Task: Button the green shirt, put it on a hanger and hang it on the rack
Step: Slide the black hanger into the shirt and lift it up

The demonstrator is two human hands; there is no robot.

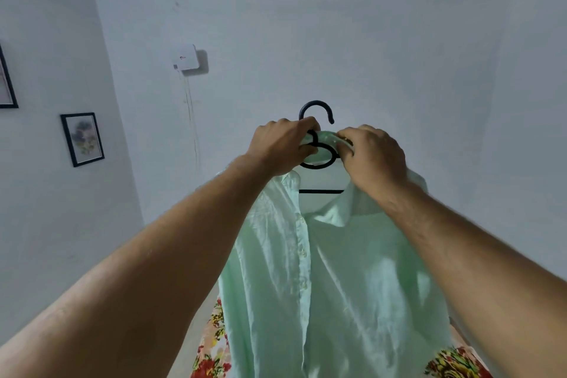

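The pale green shirt (331, 270) hangs in front of me on a black plastic hanger (316, 110), whose hook sticks up above my hands. Its placket shows a row of buttons down the front. My left hand (282, 144) grips the collar and the hanger's neck on the left. My right hand (372, 153) pinches the collar band on the right, close beside the left hand. The hanger's shoulders are hidden under the cloth; its crossbar shows in the neck opening. No rack is in view.
A bed with a floral cover (214, 344) lies below the shirt. White walls stand ahead, with a white wall box (185, 60) and its cables, and two framed pictures (82, 138) on the left wall.
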